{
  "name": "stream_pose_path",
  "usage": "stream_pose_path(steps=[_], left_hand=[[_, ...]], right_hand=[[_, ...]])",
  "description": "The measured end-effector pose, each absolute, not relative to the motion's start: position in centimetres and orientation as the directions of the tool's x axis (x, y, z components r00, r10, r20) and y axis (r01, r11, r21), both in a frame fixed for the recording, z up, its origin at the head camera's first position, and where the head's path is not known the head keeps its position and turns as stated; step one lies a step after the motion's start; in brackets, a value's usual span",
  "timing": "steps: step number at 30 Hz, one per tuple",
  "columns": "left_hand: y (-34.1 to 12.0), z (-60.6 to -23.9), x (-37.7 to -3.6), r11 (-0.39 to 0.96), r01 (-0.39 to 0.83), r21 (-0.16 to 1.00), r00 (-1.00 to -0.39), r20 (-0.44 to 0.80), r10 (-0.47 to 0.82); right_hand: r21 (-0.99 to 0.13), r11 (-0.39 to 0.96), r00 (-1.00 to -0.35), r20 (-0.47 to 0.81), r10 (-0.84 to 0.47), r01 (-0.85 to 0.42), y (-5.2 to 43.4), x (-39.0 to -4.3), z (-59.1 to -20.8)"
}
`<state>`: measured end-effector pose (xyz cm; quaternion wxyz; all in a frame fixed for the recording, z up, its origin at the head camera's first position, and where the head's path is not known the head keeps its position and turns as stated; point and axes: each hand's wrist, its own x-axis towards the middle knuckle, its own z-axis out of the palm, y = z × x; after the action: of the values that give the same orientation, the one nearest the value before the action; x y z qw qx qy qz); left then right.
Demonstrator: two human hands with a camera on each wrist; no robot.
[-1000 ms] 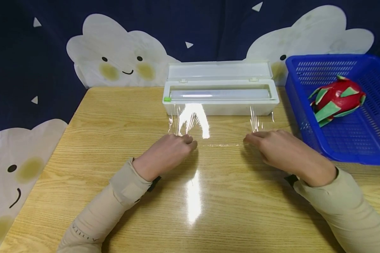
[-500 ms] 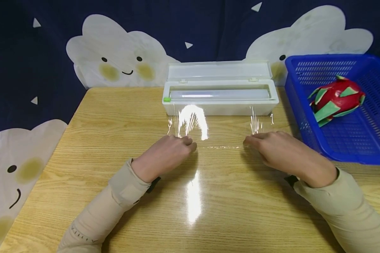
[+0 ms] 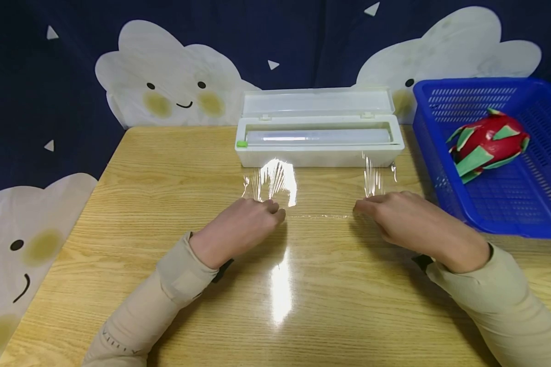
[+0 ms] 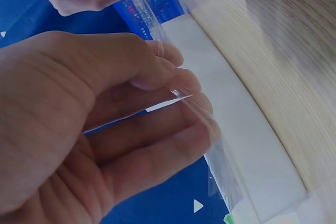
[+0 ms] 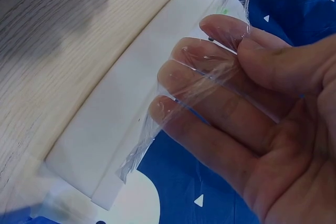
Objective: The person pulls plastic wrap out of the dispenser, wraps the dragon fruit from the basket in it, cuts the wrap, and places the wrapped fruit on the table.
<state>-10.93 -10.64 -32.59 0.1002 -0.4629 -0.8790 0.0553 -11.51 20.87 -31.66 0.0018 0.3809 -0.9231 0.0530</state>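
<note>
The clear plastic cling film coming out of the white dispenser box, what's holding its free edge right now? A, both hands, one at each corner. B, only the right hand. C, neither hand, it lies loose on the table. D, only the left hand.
A: the left hand and the right hand each pinch a corner of the clear plastic cling film, stretched from the white dispenser box.

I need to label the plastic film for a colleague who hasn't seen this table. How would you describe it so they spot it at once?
On the wooden table, find the white dispenser box with its lid up at the far edge. The cling film stretches from it toward the person, its edge pinched by the left hand and right hand. Alone there, it is transparent, showing only as glints.
</note>
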Motion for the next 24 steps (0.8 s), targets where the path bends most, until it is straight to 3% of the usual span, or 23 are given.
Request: stream_pose_path(steps=[24], left_hand=[[-10.40, -32.53, -10.51, 0.563, 0.805, -0.187, -0.556, 0.093, 0.826]], right_hand=[[-0.119, 0.675, -0.683, 0.050, -0.729, -0.729, 21.09, -11.42, -31.89]])
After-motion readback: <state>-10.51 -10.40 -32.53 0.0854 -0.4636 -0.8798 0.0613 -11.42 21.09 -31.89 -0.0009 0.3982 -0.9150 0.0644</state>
